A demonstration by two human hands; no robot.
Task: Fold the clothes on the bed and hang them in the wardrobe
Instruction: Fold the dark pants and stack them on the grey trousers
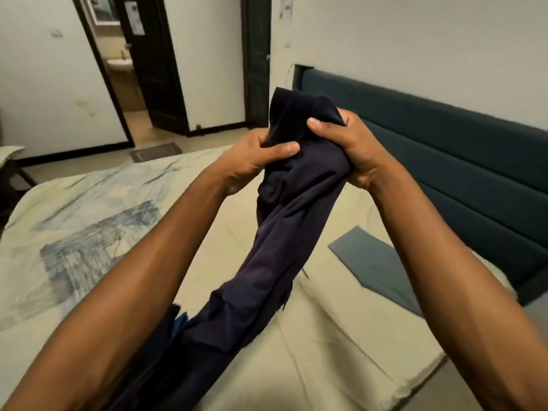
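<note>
The garment (284, 221), dark navy and bunched into a rope, hangs in the air above the bed (341, 336), its top end raised between both hands and its lower end trailing down toward the bottom of the view. The left hand (255, 161) has its fingers curled round the cloth from the left, thumb pressed across the front. The right hand (353, 149) clamps the other side in a closed fist, thumb on top. The two hands sit just beside each other.

The risk is in the bunching: with the cloth gathered this tightly (no edge or seam can be picked out), any fold started now will likely trap twists and come out crooked. The trailing end may also drag across the sheet, or onto the grey cloth (373, 262) lying flat near the headboard (444, 149), and disturb it. No wardrobe is in view.
</note>
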